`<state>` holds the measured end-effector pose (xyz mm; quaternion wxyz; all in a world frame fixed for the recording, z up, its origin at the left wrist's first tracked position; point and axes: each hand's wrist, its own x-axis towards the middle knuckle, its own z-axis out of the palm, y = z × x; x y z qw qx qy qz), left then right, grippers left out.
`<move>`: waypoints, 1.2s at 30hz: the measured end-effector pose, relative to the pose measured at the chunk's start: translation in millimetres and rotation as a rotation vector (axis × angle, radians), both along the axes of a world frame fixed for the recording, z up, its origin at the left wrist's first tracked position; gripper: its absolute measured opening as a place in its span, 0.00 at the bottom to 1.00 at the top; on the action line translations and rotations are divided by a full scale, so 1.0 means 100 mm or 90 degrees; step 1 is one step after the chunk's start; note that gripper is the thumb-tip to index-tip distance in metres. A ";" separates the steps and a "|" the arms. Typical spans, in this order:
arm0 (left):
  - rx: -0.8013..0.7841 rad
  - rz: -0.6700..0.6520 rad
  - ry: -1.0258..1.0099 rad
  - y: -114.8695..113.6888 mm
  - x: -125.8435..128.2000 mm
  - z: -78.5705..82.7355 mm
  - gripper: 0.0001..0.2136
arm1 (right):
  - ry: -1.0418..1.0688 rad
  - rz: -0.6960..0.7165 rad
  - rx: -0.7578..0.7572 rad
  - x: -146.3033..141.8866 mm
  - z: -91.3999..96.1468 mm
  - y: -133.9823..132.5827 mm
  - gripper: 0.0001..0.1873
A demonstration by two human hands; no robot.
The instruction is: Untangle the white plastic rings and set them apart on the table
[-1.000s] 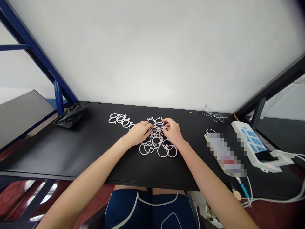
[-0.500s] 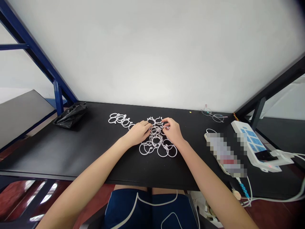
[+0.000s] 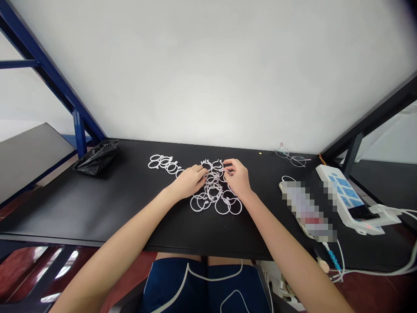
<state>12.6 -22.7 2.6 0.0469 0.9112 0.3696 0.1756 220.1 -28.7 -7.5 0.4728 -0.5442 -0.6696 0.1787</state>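
Several white plastic rings with small knobbed ends, like curtain rings, lie overlapping in a loose pile on the black table. At the pile's left edge, my left hand has bent fingers, its fingertips and thumb close together on a ring's edge; the hand partly covers that ring. My right hand is over the pile's right side, index finger and thumb apart beside a ring. A second cluster of rings trails away to the left, its near end running behind my left hand.
A crumpled black plastic bag lies at the left. To the right are eyeglasses, a blurred-out phone with a charging cable, and a white power strip with cords. A pale wall stands behind the table.
My right hand has shifted slightly to the right and upward, its thumb and index finger a little wider apart. My left hand and the ring clusters look unmoved.
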 end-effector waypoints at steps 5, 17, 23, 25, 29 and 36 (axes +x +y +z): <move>0.001 -0.006 -0.003 0.00 0.00 0.00 0.09 | 0.071 -0.023 0.037 -0.02 0.05 -0.03 0.15; 0.033 -0.008 -0.008 0.01 0.00 -0.02 0.08 | 0.125 -0.001 0.096 -0.03 0.04 -0.02 0.12; 0.036 -0.007 -0.011 0.01 0.00 -0.03 0.08 | 0.141 0.013 0.076 -0.02 0.01 -0.01 0.08; 0.037 -0.006 -0.010 0.01 0.00 -0.03 0.08 | 0.146 0.012 0.064 -0.03 0.01 -0.01 0.06; 0.033 -0.004 -0.008 0.01 0.00 -0.03 0.08 | 0.162 0.008 0.045 -0.04 0.00 -0.02 0.04; 0.035 -0.010 -0.009 0.01 0.00 -0.02 0.08 | 0.212 0.014 0.006 -0.06 0.01 -0.02 0.10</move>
